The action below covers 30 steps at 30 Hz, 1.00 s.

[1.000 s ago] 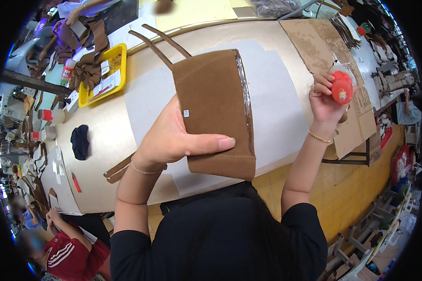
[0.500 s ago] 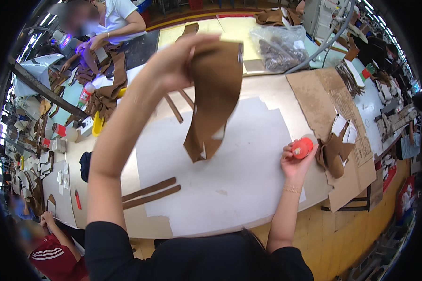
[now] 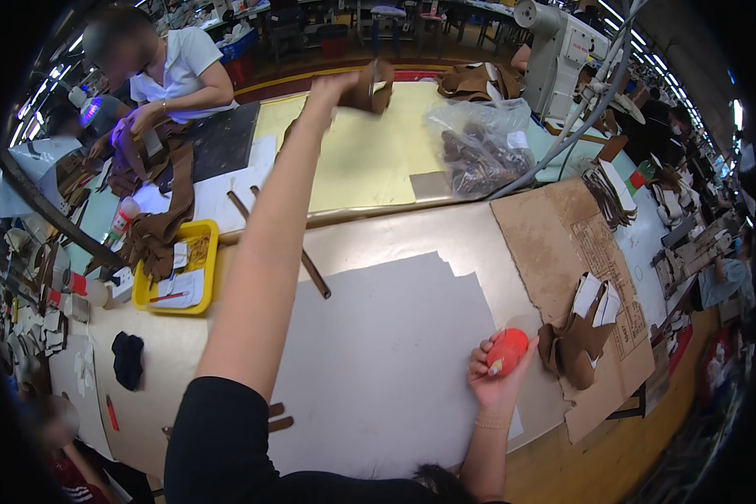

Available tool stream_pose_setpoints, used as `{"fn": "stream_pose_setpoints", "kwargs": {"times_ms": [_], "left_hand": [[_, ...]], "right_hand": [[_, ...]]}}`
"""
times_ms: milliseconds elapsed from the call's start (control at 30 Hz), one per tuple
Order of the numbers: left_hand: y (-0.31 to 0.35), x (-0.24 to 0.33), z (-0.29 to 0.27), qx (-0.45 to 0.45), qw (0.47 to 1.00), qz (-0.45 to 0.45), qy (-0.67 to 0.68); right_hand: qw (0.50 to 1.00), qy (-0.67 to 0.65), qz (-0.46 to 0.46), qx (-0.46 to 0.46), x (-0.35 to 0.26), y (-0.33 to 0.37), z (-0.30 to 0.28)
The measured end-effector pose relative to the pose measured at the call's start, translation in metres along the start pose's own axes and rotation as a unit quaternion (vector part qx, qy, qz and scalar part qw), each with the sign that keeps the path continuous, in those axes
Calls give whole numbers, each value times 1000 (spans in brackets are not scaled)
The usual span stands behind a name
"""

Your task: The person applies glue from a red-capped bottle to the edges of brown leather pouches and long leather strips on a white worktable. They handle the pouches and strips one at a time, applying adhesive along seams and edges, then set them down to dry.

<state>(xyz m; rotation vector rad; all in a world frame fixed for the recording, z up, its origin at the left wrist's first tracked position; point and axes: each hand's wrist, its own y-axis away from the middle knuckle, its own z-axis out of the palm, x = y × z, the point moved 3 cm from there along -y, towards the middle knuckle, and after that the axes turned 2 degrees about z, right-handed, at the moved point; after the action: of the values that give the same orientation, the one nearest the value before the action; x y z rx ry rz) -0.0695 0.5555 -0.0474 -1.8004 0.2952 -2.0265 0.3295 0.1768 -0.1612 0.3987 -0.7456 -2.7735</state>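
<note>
My left arm reaches across the table. At the far end my left hand (image 3: pixel 334 87) is closed on a brown leather piece (image 3: pixel 368 94), which is curled and a little blurred over the yellow sheet (image 3: pixel 370 160). My right hand (image 3: pixel 489 385) is wrapped round a squeeze bottle with a red top (image 3: pixel 509 349), its pale nozzle tilted down toward me. Beside that hand, brown leather pieces with white patches (image 3: pixel 581 340) lie on the torn cardboard (image 3: pixel 554 218). Two brown strips (image 3: pixel 280 417) lie near me, partly hidden by my left sleeve.
A yellow tray (image 3: pixel 213 269) with small parts and a red pen stands left of my arm. Dark cloth (image 3: pixel 128 361) lies nearer. At the back are a clear bag of brown pieces (image 3: pixel 483 155) and a white machine (image 3: pixel 563 59). A co-worker (image 3: pixel 189 76) handles brown pieces at upper left.
My left hand has carried the leather piece from above the grey sheet to the far yellow sheet. My right hand still grips the bottle, now lower in view. The view has shifted.
</note>
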Motion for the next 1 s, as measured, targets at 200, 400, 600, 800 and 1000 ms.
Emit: {"fn": "stream_pose_setpoints", "kwargs": {"times_ms": [200,400,600,800,1000], "left_hand": [[100,-137,-46,257,943,-207,-33],[131,-129,-36,238,938,-92,-235],[246,-23,58,-28,974,-55,-218],[438,53,91,-347,833,118,-414],[463,53,99,-271,814,138,-495]], "right_hand": [[1000,23,1,8,4,6,-1],[999,21,-15,24,4,-3,-5],[999,51,-7,14,7,-6,-15],[994,79,-43,63,16,-10,-12],[993,106,-47,-34,14,-14,-17]]}}
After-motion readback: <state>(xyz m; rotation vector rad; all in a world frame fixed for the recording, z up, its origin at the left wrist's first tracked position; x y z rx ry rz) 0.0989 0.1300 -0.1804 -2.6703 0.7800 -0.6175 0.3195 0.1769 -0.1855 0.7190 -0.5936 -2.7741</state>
